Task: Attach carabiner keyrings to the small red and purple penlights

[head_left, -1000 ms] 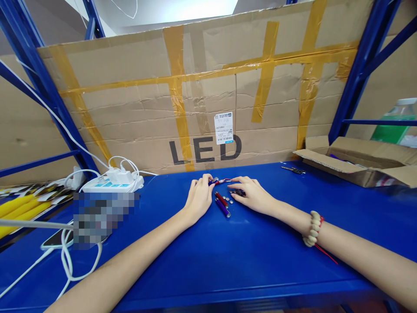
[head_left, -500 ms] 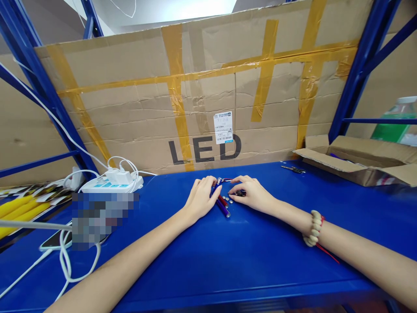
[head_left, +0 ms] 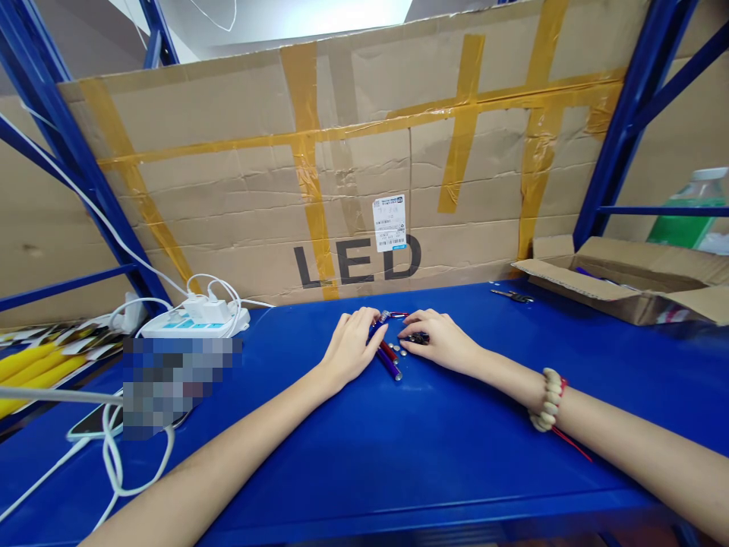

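My left hand (head_left: pixel 354 348) rests at the middle of the blue surface, its fingers curled over slim metallic tubes and its thumb along their near side. A blue tube (head_left: pixel 390 366) and a red tube (head_left: pixel 389 351) stick out below that hand, side by side. My right hand (head_left: pixel 438 334) is bent with fingertips down, closed around small dark metallic pieces (head_left: pixel 419 338) partly hidden under it. Between the hands lie several small silver discs (head_left: pixel 403 352), like button cells. Another shiny red and blue piece (head_left: pixel 399 314) lies just beyond, near the right fingertips.
Keys (head_left: pixel 512 295) lie at the back right, near an opened cardboard box (head_left: pixel 615 300). On the left are a white power strip (head_left: pixel 194 323) with chargers, a phone (head_left: pixel 94 422) and looping white cables (head_left: pixel 117 456). A cardboard sheet (head_left: pixel 239 213) stands behind.
The right fingers have dipped slightly around the dark pieces. My left hand stays in place on the tubes.
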### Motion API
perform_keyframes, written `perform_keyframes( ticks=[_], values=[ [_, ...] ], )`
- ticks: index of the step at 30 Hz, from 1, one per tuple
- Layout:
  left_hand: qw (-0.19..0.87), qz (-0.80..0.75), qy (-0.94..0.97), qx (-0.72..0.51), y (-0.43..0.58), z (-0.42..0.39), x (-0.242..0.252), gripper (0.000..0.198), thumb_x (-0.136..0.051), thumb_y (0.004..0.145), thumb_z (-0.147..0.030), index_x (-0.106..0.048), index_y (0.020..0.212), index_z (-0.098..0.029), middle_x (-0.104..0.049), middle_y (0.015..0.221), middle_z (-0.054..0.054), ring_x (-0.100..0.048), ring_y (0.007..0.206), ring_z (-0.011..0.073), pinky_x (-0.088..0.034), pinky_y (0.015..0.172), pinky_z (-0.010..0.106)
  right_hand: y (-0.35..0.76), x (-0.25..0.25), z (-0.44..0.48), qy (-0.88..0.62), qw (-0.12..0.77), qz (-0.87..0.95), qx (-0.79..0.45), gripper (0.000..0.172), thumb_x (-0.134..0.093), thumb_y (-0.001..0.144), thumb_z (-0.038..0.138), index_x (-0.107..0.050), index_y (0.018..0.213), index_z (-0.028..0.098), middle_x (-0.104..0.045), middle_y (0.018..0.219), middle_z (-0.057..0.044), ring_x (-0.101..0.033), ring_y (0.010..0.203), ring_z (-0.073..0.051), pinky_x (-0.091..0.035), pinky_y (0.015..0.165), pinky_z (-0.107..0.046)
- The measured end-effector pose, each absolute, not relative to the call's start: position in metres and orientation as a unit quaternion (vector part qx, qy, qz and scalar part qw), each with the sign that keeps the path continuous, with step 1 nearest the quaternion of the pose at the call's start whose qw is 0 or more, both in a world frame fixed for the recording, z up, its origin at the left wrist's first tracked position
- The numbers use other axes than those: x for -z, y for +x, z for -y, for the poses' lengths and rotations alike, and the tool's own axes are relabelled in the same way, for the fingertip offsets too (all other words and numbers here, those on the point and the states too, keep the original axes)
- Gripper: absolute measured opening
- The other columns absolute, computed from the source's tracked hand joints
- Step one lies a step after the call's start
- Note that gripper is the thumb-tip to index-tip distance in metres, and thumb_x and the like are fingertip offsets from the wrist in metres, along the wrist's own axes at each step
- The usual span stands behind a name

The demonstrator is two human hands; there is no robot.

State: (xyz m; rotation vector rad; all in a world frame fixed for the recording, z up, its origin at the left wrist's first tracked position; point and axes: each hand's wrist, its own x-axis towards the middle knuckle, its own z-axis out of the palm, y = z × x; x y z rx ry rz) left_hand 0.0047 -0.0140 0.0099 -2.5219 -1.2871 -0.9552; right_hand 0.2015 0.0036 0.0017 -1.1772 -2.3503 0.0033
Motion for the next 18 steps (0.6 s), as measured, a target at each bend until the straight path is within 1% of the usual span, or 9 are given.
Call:
perform_keyframes(
  ticks=[5, 11, 18],
  values=[
    [0.075, 0.432, -0.841, 0.317, 0.0050, 0.0132, -0.0093, 0.017, -0.038, 0.092, -0.031, -0.048, 0.098, -0.019, -0.060, 0.098, 0.003, -0.055, 0.085, 0.0163, -0.038, 0.079, 0.031, 0.2025, -0.0010, -0.0056, -0.430, 0.245, 0.869, 0.001, 0.014, -0.060, 0.079, 0.031, -0.073, 0.083, 0.026, -0.064, 0.105, -0.007, -0.055, 0.102, -0.025, -0.041, 0.085, -0.041],
    [0.077, 0.432, -0.839, 0.321, 0.0046, 0.0116, -0.0080, 0.017, -0.036, 0.093, -0.029, -0.048, 0.101, -0.019, -0.060, 0.105, 0.004, -0.055, 0.089, 0.0164, -0.038, 0.080, 0.030, 0.2025, -0.0011, -0.0062, -0.433, 0.259, 0.863, -0.016, 0.012, -0.062, 0.078, 0.030, -0.072, 0.080, 0.024, -0.064, 0.103, -0.007, -0.056, 0.098, -0.024, -0.041, 0.085, -0.040],
    [0.073, 0.432, -0.841, 0.318, 0.0044, 0.0113, -0.0082, 0.017, -0.036, 0.093, -0.029, -0.048, 0.102, -0.019, -0.061, 0.106, 0.005, -0.056, 0.091, 0.0166, -0.039, 0.081, 0.031, 0.2024, -0.0010, -0.0062, -0.437, 0.268, 0.858, -0.028, 0.011, -0.062, 0.077, 0.030, -0.070, 0.079, 0.023, -0.064, 0.102, -0.007, -0.056, 0.097, -0.023, -0.041, 0.085, -0.040]
  ],
)
